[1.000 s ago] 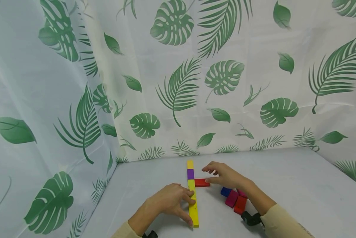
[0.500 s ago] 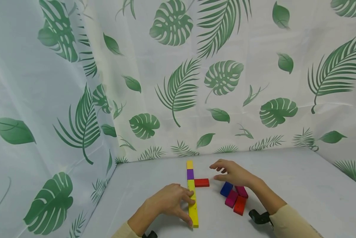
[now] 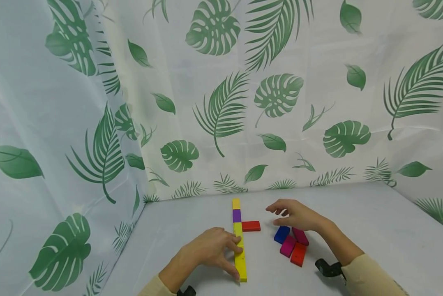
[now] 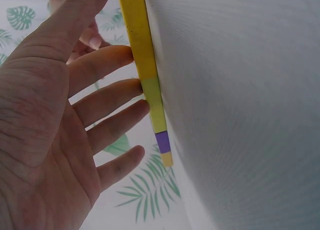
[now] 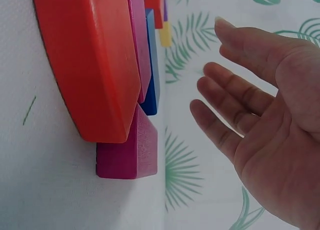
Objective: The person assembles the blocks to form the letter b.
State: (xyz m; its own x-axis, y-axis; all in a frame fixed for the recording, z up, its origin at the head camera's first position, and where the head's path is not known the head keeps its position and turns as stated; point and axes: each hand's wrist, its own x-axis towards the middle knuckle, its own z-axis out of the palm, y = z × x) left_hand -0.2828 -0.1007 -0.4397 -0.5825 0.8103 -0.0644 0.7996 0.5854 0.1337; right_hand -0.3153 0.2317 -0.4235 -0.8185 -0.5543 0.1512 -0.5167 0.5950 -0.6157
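A straight row of blocks runs away from me on the white table: a long yellow block (image 3: 241,268) nearest, then a paler yellow block (image 4: 154,104), a purple block (image 3: 236,216) and a small yellow block (image 3: 236,203). A red block (image 3: 251,226) lies crosswise against the row's right side. My left hand (image 3: 211,248) rests along the yellow blocks, fingertips touching their left side and thumb by the near end. My right hand (image 3: 298,215) hovers with relaxed fingers just beyond a blue block (image 3: 282,234), holding nothing.
Beside the blue block lie two magenta blocks (image 3: 288,246) and an orange-red block (image 3: 298,255), grouped closely. A leaf-printed curtain (image 3: 221,164) stands behind and to the sides of the table. Dark wrist-worn devices (image 3: 328,268) sit at the sleeves.
My right hand has let go of the red block and drawn back to the right, above the loose blocks. The left hand stays where it was.
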